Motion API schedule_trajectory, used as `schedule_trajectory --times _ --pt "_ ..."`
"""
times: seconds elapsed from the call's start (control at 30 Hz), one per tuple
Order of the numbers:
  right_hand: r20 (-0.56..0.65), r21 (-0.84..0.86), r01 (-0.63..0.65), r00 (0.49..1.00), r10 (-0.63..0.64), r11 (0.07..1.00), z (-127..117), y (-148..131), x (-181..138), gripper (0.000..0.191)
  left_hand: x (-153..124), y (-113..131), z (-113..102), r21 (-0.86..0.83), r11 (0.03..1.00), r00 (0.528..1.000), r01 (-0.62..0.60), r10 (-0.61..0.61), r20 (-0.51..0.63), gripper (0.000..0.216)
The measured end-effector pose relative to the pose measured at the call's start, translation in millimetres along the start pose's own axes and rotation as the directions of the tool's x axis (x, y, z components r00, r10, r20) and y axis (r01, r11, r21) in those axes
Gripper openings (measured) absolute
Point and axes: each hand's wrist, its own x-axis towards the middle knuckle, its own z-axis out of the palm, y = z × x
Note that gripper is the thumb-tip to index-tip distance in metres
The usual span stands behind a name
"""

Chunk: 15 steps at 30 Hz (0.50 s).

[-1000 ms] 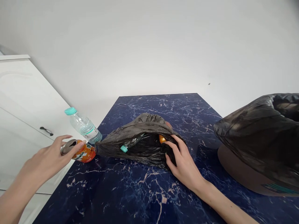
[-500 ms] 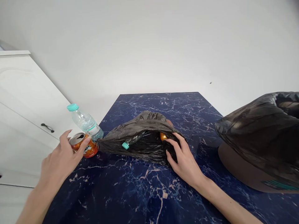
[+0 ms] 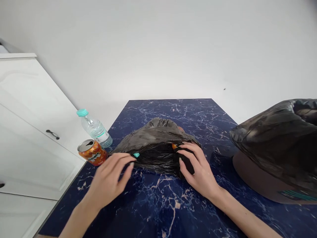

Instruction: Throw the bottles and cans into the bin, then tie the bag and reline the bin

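Observation:
A black plastic bag (image 3: 151, 137) lies on the blue marbled table, its mouth toward me. My left hand (image 3: 115, 170) is at the left end of the mouth, fingers stretched over the rim and thumb apart below, with nothing seen between them. Just past its fingertips, a turquoise bottle cap (image 3: 136, 154) shows inside the bag. My right hand (image 3: 195, 163) grips the bag at the right side of the mouth, fingers curled around the black plastic. An orange item (image 3: 174, 146), mostly hidden, peeks out near its fingertips. Left of the bag stands an orange soda can (image 3: 92, 153), opened and slightly tilted in view.
Behind the can stands a clear plastic bottle (image 3: 96, 130) with a turquoise cap. To the right is a brownish bin (image 3: 257, 180) lined with a black bag (image 3: 272, 138). A white cabinet (image 3: 29, 115) borders the table (image 3: 170, 109) on the left; a white wall is behind.
My left hand has let go of the soda can, leaving it near the bottle, and moved right to the bag's mouth. The mouth looks narrower. My right hand has stayed at the bag.

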Motion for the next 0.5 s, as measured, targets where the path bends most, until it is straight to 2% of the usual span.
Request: schedule_trajectory --times 0.1,0.17,0.33,0.5 --pt "0.038 -0.007 0.031 0.999 -0.031 0.999 1.3 0.6 -0.5 0.047 28.9 30.9 25.4 -0.127 0.992 0.978 0.013 0.014 0.209 0.029" --pt "0.052 -0.026 0.011 0.999 -0.009 1.000 2.8 2.3 -1.5 0.047 49.7 45.4 45.8 -0.153 0.987 0.953 0.042 0.007 0.303 0.034" --pt "0.024 -0.066 -0.066 0.997 0.068 0.996 3.1 7.5 -3.2 0.041 97.2 61.5 87.7 -0.166 0.985 0.944 0.036 0.021 0.329 0.047" --pt "-0.080 -0.113 -0.194 0.979 0.185 0.974 -3.0 13.2 0.3 0.041 124.7 60.0 103.0 -0.249 0.968 0.914 0.009 0.093 0.394 0.050"
